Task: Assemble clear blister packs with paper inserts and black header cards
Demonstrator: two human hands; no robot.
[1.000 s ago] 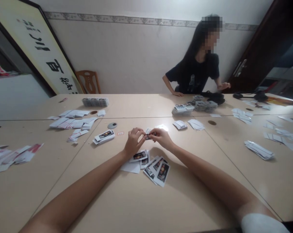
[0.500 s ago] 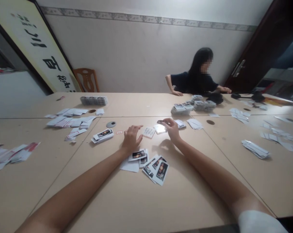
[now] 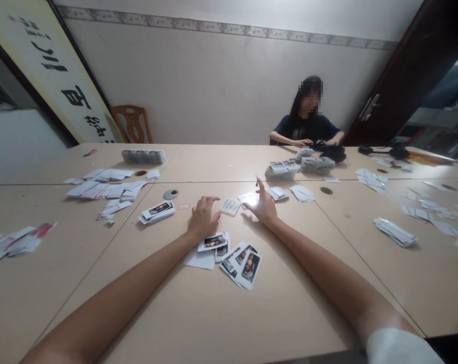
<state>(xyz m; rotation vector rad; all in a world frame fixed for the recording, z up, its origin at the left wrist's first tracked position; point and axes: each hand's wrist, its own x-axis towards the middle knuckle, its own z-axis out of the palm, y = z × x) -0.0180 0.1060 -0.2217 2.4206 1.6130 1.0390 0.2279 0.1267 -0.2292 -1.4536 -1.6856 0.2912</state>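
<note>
My left hand rests on the table with its fingers curved and the thumb apart, beside a small white printed card. My right hand is open, its index finger raised and thumb spread, over a shiny pale card or sleeve that catches the light. I see nothing gripped in either hand. Close to my wrists lie a fan of dark-pictured photo cards and a smaller overlapping group of the same cards on white paper.
Left of my hands is a stack of picture cards; white slips lie beyond. Small piles of slips and card stacks stand ahead right. A packet lies far right. A person sits across the table.
My right hand has gone from a pinch on a small dark-looking item to spread fingers. My left hand has barely moved. The person opposite has turned and brought both hands together over a black thing.
</note>
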